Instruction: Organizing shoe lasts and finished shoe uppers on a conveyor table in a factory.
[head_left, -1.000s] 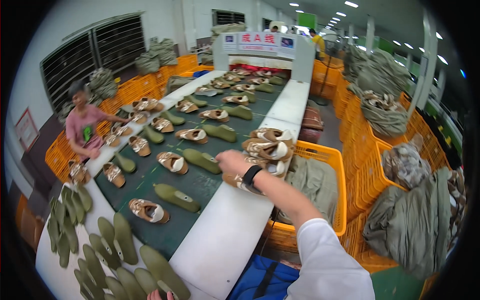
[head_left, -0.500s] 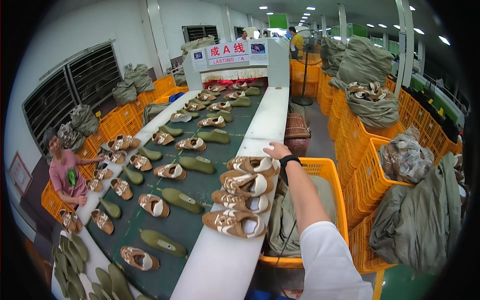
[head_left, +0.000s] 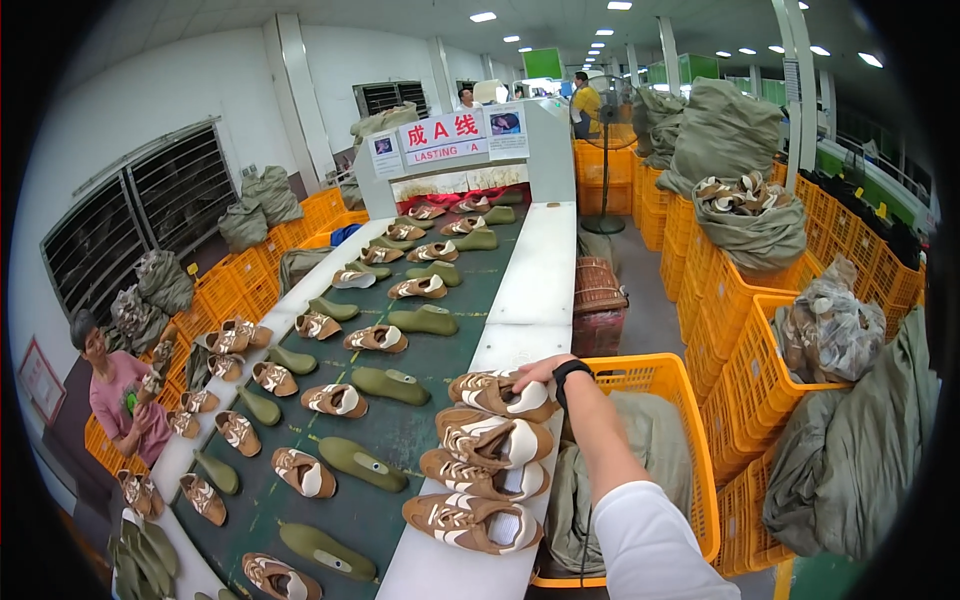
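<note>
My right hand [head_left: 546, 373], a dark band at its wrist, reaches from the lower right. Its fingers are closed over the heel end of the farthest brown-and-white sneaker [head_left: 493, 392] in a short row on the white right-hand ledge [head_left: 522, 325]. Nearer me in that row, several more sneakers [head_left: 472, 522] lie side by side, toes pointing left. To the left, the green conveyor belt [head_left: 440, 385] bears single sneakers [head_left: 335, 400] and olive-green shoe lasts [head_left: 362, 463]. My left hand is out of view.
Right of the ledge stands a yellow crate [head_left: 705, 480] with grey-green cloth inside. Stacked crates [head_left: 735, 330] and bagged shoes [head_left: 745, 200] line the right side. Across the belt, a co-worker in pink [head_left: 120, 390] holds a sneaker. A grey machine housing [head_left: 375, 190] spans the belt's far end.
My right hand has come from the ledge beyond the row onto the farthest sneaker. The co-worker has lifted a sneaker. My view has shifted slightly, moving the scene down in the picture.
</note>
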